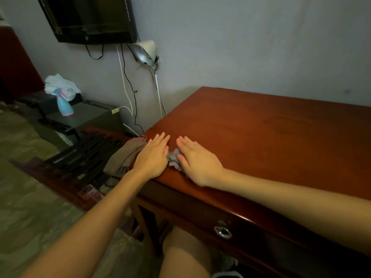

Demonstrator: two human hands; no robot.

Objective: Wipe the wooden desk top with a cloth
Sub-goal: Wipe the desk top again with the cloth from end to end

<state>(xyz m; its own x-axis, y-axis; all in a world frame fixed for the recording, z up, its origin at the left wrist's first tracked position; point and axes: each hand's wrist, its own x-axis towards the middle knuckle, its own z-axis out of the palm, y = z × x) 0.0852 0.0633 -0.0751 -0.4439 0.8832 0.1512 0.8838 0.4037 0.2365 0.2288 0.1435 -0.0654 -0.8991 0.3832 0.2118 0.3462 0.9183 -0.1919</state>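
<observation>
Cloth [173, 157], grey and crumpled, lies on the wooden desk top [261, 133] near the desk's front left corner. The right hand [197, 161] presses it down with straight fingers held together, and the cloth bunches out by the thumb. The left hand [153, 155] rests flat at the desk's left edge, fingers together, just beside the cloth. A brown fabric [122, 157] hangs off that edge. A spray bottle [64, 104] stands well left of the desk.
</observation>
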